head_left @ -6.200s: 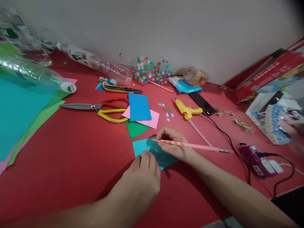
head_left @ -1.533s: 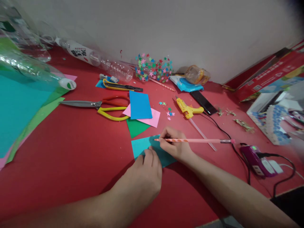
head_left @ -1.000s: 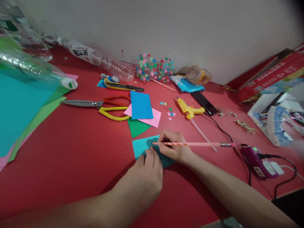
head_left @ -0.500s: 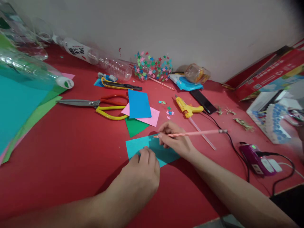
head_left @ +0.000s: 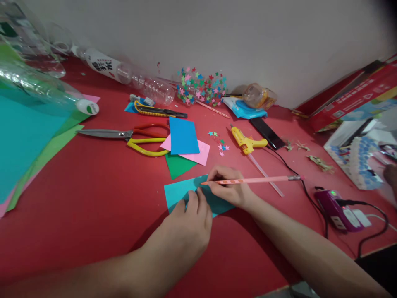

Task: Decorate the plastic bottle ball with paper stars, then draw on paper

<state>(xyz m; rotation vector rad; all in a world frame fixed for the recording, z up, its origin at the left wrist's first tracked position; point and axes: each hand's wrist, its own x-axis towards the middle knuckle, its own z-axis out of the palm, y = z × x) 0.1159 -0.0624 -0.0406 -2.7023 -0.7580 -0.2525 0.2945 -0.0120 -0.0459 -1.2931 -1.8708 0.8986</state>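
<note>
A pink pencil (head_left: pixel 260 180) is pinched in my right hand (head_left: pixel 228 186), its tip at the upper part of a teal paper (head_left: pixel 176 192). My left hand (head_left: pixel 189 215) rests on the same sheet, its fingers bent a little and slightly apart, left of the pencil tip. Both hands cover part of the paper. Just behind it lie a blue card (head_left: pixel 184 136), a pink card (head_left: pixel 203 153) and a green piece (head_left: pixel 178 165), partly stacked. Scissors (head_left: pixel 149 147) with red and yellow handles lie to the left, touching the cards.
On the red table (head_left: pixel 93 207) are a yellow glue gun (head_left: pixel 248 142), a phone (head_left: pixel 267 133), a cutter (head_left: pixel 159 111), small stars (head_left: pixel 222 147) and a purple power strip (head_left: pixel 338 213). Plastic bottles (head_left: pixel 149 85) lie along the wall. Part of another person's hand (head_left: pixel 390 178) shows at the right edge.
My left hand's fingers have reached slightly forward and right on the teal paper. The pencil tip has dropped a little toward them. The whole view has shifted slightly.
</note>
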